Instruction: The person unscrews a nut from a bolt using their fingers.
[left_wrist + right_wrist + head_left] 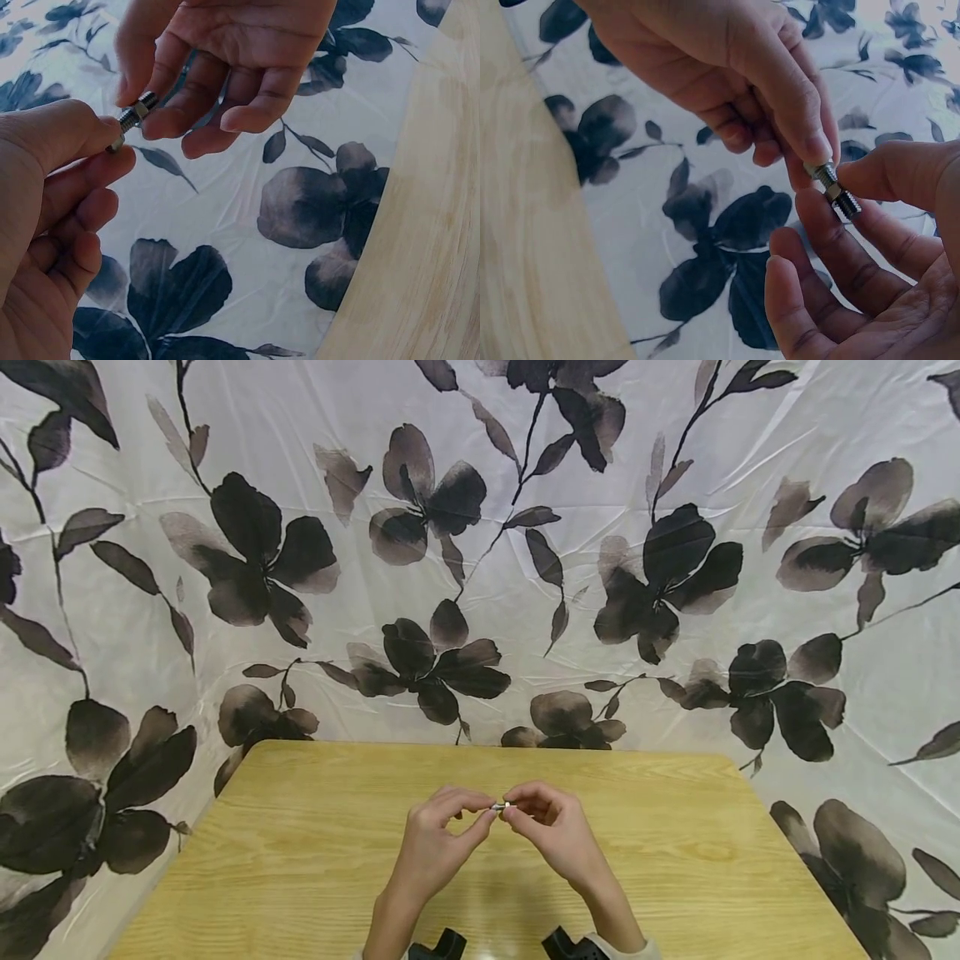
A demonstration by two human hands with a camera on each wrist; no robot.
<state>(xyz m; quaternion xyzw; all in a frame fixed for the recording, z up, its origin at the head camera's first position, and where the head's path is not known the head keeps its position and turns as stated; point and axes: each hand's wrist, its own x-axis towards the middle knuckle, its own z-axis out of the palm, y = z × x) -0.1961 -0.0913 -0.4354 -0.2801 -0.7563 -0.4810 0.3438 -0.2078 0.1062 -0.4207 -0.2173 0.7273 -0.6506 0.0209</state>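
A small metal bolt (847,206) with a nut (834,191) partway along its thread is held between the two hands. My left hand (435,839) pinches the bolt's head end between thumb and index finger, its other fingers curled behind. From the opposite side, my right hand (553,828) has its thumb and index finger at either side of the nut, the remaining fingers loosely bent. In the left wrist view the bolt's threaded end (149,98) points toward the right hand. Both hands are raised over the wooden table (300,860), fingertips meeting at the bolt.
Behind the table's far edge hangs a pale cloth (540,610) printed with dark flowers, which also runs down both sides. Dark wrist devices (438,945) show at the bottom of the head view, near the sleeves.
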